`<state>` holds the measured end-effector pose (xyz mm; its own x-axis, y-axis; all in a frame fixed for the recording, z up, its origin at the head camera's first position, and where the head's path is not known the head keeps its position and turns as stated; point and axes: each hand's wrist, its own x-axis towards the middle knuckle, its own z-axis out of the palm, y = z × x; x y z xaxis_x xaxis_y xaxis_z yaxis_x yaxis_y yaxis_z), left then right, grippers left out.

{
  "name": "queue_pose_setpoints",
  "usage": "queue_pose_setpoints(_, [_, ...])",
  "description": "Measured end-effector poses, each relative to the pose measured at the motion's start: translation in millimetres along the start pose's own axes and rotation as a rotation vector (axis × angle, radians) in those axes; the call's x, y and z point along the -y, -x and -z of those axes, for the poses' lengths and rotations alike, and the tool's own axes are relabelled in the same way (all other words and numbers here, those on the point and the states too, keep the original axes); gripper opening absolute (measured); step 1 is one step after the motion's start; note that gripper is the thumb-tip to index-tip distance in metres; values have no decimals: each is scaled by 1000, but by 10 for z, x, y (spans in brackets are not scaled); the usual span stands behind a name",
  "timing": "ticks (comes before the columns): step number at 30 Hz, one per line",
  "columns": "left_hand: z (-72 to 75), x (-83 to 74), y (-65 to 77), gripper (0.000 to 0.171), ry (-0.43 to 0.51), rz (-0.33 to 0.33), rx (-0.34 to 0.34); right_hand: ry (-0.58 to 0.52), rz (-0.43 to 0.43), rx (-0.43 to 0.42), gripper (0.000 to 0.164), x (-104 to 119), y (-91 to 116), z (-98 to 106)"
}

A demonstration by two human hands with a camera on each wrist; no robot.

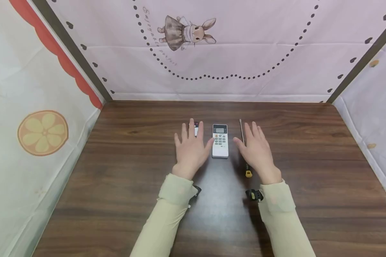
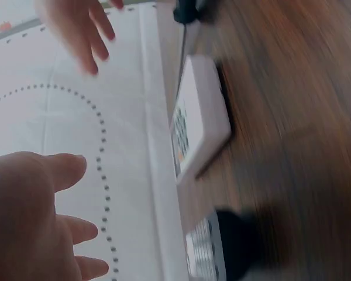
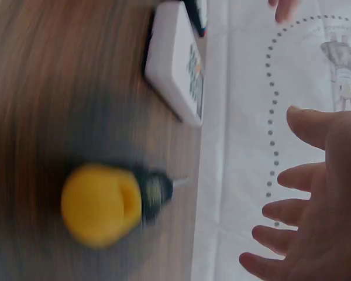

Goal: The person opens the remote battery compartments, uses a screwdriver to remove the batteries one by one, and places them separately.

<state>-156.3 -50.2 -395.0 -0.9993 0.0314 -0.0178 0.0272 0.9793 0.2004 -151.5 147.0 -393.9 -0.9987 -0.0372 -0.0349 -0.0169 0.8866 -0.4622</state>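
Note:
A white remote control (image 1: 220, 149) with a small screen and buttons lies on the table between the two hands. My left hand (image 1: 190, 150) hovers with fingers spread over a small dark object with a whitish face (image 1: 196, 129), partly hidden by the fingers. In the left wrist view that dark object (image 2: 225, 246) is blurred. My right hand (image 1: 256, 151) is held flat, fingers straight, just right of a screwdriver (image 1: 248, 174). Its slim shaft points to the back, and its black handle has a yellow end (image 3: 99, 205), seen close in the right wrist view. Both hands hold nothing.
The brown wooden table (image 1: 115, 171) reaches back to a pale printed cloth (image 1: 251, 35) with a rabbit figure. More cloth hangs at the left (image 1: 6, 150) and right (image 1: 376, 125). Dark straps with small devices (image 1: 255, 195) sit at the wrists.

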Motion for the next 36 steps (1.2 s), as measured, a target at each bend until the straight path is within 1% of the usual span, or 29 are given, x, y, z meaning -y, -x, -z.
queue_pose_setpoints(2, [-30, -70, 14, 70, 8, -30, -22, -45, 1, -11, 68, 48, -19, -47])
queue_pose_setpoints(5, [-83, -169, 49, 67, 55, -90, -69, -108, 8, -15, 63, 122, -42, -119])
queue_pose_setpoints(9, [-182, -263, 76, 51, 137, -172, -130, -150, 27, -16, 58, 185, -85, -227])
queue_pose_setpoints(11, [-235, -291, 74, 43, 160, -198, -158, -178, 29, -12, 57, 201, -116, -269])
queue_pose_setpoints(13, [-290, -306, 73, 38, 181, -209, -178, -212, 24, -3, 55, 208, -146, -304])
queue_pose_setpoints(18, [-418, -329, 76, 38, 243, -222, -196, -276, -29, 36, 55, 200, -195, -386])
queue_pose_setpoints(21, [-476, -343, 56, 38, 270, -226, -195, -304, -31, 36, 55, 207, -221, -429])
queue_pose_setpoints(26, [-559, -355, 27, 42, 293, -205, -141, -298, -29, 21, 53, 221, -227, -487])
queue_pose_setpoints(29, [-568, -346, 19, 46, 285, -186, -123, -285, -46, 22, 54, 236, -235, -502])
queue_pose_setpoints(33, [-575, -324, 5, 50, 242, -187, -143, -282, -76, 28, 54, 254, -245, -531])
queue_pose_setpoints(36, [-600, -313, -6, 54, 226, -180, -147, -296, -74, 34, 52, 240, -248, -555])
